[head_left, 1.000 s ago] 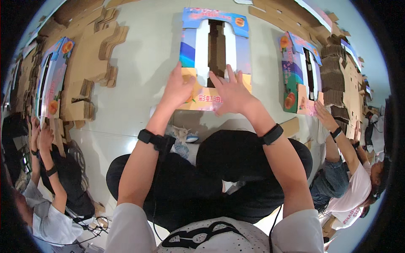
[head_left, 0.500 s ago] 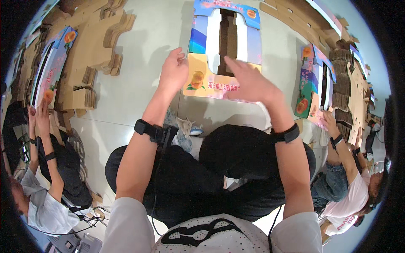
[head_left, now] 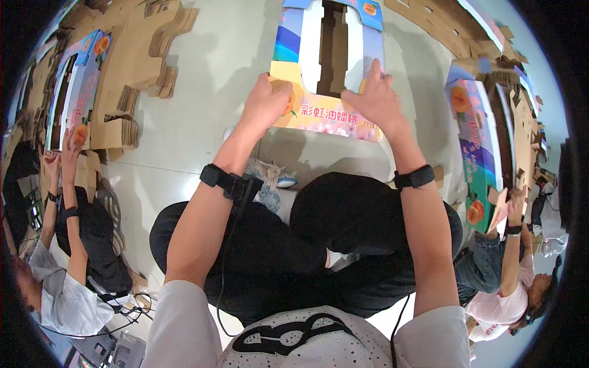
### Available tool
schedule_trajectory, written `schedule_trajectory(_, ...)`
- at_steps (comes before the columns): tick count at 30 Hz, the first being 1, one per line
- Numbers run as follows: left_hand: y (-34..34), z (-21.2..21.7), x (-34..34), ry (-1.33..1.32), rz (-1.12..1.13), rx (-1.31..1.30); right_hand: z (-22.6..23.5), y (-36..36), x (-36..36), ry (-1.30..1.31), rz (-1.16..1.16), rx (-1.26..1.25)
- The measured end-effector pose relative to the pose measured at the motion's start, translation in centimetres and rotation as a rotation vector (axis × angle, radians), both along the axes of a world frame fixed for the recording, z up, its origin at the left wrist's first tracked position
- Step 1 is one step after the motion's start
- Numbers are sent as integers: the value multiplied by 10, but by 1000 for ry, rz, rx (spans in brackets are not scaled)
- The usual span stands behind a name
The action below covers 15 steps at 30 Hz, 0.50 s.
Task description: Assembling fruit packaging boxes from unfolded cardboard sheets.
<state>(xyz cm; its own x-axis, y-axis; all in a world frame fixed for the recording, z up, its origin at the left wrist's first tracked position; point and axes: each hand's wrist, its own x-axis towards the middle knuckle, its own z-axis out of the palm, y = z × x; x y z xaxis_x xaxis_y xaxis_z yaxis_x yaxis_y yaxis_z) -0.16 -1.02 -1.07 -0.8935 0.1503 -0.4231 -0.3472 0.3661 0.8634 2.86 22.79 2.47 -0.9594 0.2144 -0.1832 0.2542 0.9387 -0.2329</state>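
Note:
In front of me lies a printed cardboard fruit box (head_left: 331,113), with a yellow near panel, blue sides and a long opening in its top. White flaps border that opening, and brown cardboard shows inside. At the near left corner my left hand (head_left: 265,103) is closed on the box, its fingers curled over the printed peach. My right hand (head_left: 379,101) rests on the near right corner with thumb and index finger spread apart. Its thumb lies by the opening's near end, while the index finger points along the right side. The other right-hand fingers are partly hidden.
Stacked brown cardboard sheets (head_left: 144,49) lie to the left, beside another printed box (head_left: 76,92) touched by a person's hands. On the right, another person holds a tilted printed box (head_left: 475,147) near more stacked cardboard (head_left: 521,116). My crossed legs (head_left: 368,227) are below the box.
My left hand has moved from beside the box onto its near left corner. My right hand has shifted from over the opening to the near right corner. The right-hand person's box has turned and tilted.

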Motion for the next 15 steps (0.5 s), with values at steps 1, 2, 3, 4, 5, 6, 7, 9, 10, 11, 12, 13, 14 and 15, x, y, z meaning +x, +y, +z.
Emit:
schedule_trajectory(1,-2,1,-2,46,8,-29,2,-1,0,-2,2,-7)
schedule_trajectory(2,-3,3,-4,93,14,-58,7,0,-1,34,1,-18)
schedule_trajectory(3,-4,9,-4,92,12,-62,14,0,-2,72,-2,-27)
schedule_trajectory(4,-7,17,-3,106,44,-1,17,-1,-2,72,-3,-35)
schedule_trajectory(5,-9,24,-2,120,76,61,20,-4,-2,74,-6,-57)
schedule_trajectory(6,-11,26,-4,95,55,51,21,0,0,76,-10,-68)
schedule_trajectory(7,-10,27,-2,97,53,54,16,5,3,78,-12,-66)
schedule_trajectory(9,-6,36,0,134,116,-68,8,15,1,98,54,-135)
schedule_trajectory(10,-4,50,1,88,114,-127,7,19,-1,95,52,-135)
schedule_trajectory(11,-4,44,-2,85,113,-126,6,22,-4,85,56,-135)
schedule_trajectory(12,-6,40,-4,75,100,-118,4,22,-5,79,63,-137)
schedule_trajectory(13,-9,36,-6,64,87,-110,2,23,-8,81,63,-139)
schedule_trajectory(14,-11,32,-6,66,88,-112,0,24,-10,37,70,-160)
schedule_trajectory(15,-7,39,-3,24,68,-56,-3,27,-10,-9,73,-176)
